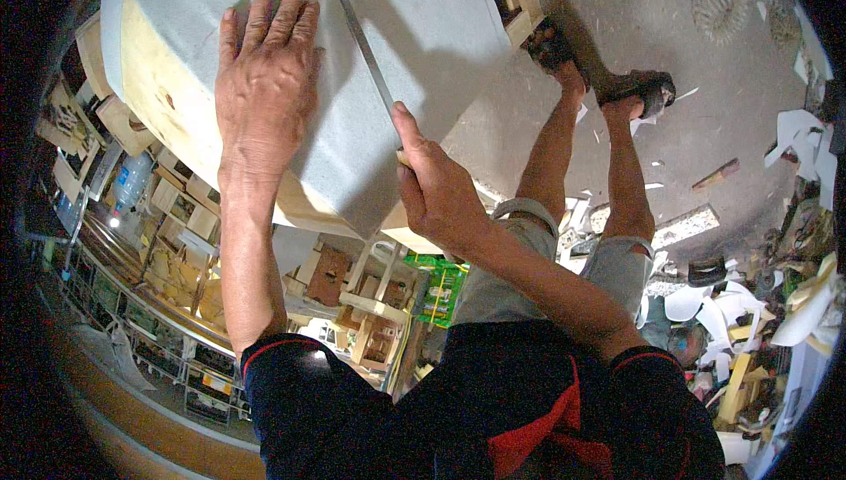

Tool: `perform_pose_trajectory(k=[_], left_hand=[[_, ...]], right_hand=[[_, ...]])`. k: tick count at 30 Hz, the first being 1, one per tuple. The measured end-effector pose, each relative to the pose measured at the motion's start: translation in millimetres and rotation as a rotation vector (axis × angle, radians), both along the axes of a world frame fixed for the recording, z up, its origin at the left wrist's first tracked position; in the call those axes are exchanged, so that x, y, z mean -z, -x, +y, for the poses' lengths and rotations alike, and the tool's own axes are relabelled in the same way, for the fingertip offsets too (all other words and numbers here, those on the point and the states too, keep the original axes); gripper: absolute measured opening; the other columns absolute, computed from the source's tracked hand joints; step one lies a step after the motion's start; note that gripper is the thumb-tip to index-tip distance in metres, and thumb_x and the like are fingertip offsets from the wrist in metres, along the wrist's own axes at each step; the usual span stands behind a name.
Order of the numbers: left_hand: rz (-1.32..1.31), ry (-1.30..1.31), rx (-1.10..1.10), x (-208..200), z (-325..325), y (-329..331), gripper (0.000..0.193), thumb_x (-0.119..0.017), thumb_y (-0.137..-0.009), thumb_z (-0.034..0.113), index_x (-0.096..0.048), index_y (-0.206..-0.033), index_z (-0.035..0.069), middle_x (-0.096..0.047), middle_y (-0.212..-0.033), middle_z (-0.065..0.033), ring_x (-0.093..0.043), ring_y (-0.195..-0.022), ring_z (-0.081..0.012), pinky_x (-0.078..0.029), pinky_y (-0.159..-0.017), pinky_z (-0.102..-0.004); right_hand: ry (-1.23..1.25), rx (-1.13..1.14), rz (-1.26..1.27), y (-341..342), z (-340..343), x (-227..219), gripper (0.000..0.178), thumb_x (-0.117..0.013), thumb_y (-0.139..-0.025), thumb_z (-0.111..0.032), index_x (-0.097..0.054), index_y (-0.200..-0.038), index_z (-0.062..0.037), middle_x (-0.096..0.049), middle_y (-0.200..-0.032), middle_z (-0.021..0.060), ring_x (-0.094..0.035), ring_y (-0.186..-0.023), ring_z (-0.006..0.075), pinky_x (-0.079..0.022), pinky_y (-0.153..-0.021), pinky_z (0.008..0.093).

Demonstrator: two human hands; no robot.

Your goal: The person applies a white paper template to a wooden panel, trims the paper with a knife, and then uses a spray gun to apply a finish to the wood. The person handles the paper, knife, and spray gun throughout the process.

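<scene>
Under the left hand, pale sheet over wood; beyond, littered floor.

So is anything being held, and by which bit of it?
The right-hand grip holds a long thin metal blade by its near end, mostly hidden. The left-hand grip holds nothing, lying flat on a pale grey sheet.

You have a pale grey sheet, a silver blade and pale yellow wood (brown knot and all). Your shirt is near-black, with a red panel and red edging on 2 cuffs; your shorts are grey, the crate bright green.
</scene>
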State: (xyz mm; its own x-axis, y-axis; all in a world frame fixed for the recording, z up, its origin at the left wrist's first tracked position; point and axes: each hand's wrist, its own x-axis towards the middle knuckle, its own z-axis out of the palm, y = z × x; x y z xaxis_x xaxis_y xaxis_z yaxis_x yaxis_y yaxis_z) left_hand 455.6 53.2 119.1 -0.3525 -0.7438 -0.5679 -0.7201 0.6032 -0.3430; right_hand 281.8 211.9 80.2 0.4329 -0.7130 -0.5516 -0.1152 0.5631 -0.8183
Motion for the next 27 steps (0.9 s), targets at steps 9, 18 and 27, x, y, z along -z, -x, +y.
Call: perform_pose_trajectory(k=[9, 18, 27], left_hand=[[0.005, -0.003, 0.034, 0, -1, -5, 0.04, -0.055, -0.096, 0.019, -0.059, -0.135, 0.008, -0.05, -0.149, -0.0063, -0.04, -0.144, -0.0264, -0.026, -0.121, -0.0497], [0.138, -0.043, -0.021, -4, -5, -10, 0.039, -0.06, -0.094, 0.017, -0.06, -0.132, 0.007, -0.05, -0.149, -0.008, -0.04, -0.144, -0.027, -0.027, -0.12, -0.0508], [0.133, -0.08, -0.03, -4, -8, -12, 0.043, -0.061, -0.093, 0.015, -0.058, -0.135, 0.008, -0.05, -0.149, -0.0097, -0.038, -0.144, -0.0293, -0.026, -0.12, -0.0524]], right_hand=[[0.006, -0.081, 0.082, -6, -1, -7, 0.069, -0.049, -0.096, -0.007, -0.019, -0.158, -0.0064, -0.059, -0.097, 0.0267, -0.062, -0.085, 0.0424, -0.052, -0.077, 0.0502], [-0.037, -0.173, 0.13, -3, 5, -10, 0.078, -0.052, -0.094, -0.008, -0.012, -0.16, -0.0167, -0.06, -0.095, 0.0253, -0.063, -0.078, 0.0432, -0.054, -0.07, 0.0531], [0.048, -0.172, 0.136, 13, 15, -12, 0.084, -0.055, -0.09, -0.008, -0.01, -0.16, -0.0213, -0.061, -0.094, 0.0249, -0.066, -0.071, 0.0421, -0.058, -0.058, 0.0495]])
